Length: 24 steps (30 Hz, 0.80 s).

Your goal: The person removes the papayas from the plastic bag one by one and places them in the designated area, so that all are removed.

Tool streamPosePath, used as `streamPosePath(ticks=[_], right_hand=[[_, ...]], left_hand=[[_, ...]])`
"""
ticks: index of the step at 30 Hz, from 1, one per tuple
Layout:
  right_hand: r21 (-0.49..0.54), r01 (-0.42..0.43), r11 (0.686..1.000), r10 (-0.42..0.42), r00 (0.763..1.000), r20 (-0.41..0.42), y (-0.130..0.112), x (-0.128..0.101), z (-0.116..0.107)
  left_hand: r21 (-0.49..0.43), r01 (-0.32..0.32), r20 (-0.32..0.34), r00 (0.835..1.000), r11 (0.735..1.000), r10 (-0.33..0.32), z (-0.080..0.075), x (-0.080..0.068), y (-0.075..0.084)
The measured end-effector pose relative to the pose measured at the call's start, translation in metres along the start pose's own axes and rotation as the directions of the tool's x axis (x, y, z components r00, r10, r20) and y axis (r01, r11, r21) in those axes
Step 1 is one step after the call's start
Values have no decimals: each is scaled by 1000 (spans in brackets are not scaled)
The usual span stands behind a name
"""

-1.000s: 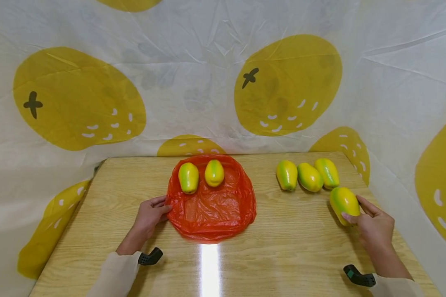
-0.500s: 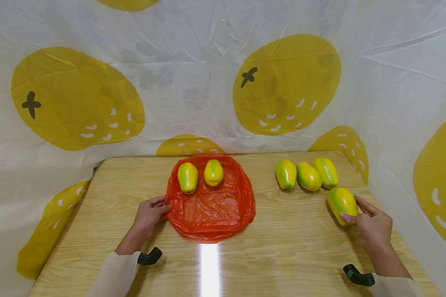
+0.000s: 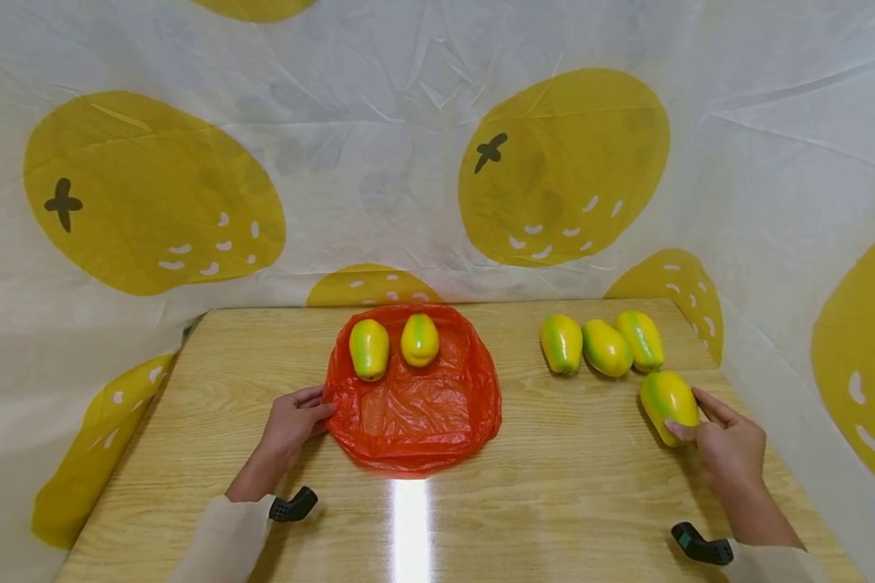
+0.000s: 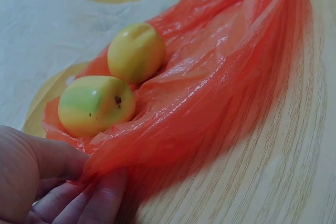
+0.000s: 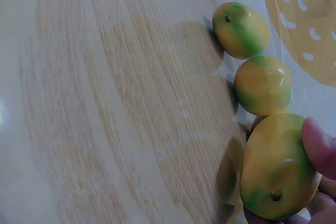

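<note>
A: Item in hand: yellow-green oval toy papaya, at about 4 o'clock from table centre, near the right edge of the light wooden table. Right hand grips it: thumb on the far side, fingertips curled round the near end. Pinched, not spread

B: Lifted or resting?

A: Cannot tell; the right wrist view shows a shadow close beneath it. Judged: grasped at one end so the body stays in sight

B: Orientation?

A: Long axis runs roughly 11 o'clock to 5 o'clock in the head view; the stem dimple shows at the end by the fingers in the wrist view

B: Neighbours?

A: Row of three similar yellow-green papayas at its 11 to 12 o'clock, near but apart, side by side

B: Left side?

A: Left hand at 9 o'clock of the crumpled orange plastic bag; thumb and fingers pinch the bag's rim, probably to keep the thin film from sliding. Two more papayas sit on the bag's far part, near 12 o'clock
</note>
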State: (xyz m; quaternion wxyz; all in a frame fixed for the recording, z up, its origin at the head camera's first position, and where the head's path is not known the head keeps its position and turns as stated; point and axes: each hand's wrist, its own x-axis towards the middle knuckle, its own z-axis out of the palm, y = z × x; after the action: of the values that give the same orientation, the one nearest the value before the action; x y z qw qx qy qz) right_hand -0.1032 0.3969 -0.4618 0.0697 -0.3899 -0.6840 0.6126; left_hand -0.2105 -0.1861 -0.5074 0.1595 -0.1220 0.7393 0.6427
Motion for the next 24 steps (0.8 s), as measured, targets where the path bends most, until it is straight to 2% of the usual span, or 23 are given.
streamPosePath(ticks=[6,18,24], right_hand=[[17,-3,1000,3,1000,5,1,0,0],[-34,-3,999,4,1000,31,3,1,0],[-123,30,992,-25,999,36,5,2,2]], left_hand=[[-8,-2,3,1000,1000,2,0,-1,-1],[-2,-3,0,1000,1000,3,0,0,-1],[-4,-6,-3,1000,1000,6,0,1,-1]])
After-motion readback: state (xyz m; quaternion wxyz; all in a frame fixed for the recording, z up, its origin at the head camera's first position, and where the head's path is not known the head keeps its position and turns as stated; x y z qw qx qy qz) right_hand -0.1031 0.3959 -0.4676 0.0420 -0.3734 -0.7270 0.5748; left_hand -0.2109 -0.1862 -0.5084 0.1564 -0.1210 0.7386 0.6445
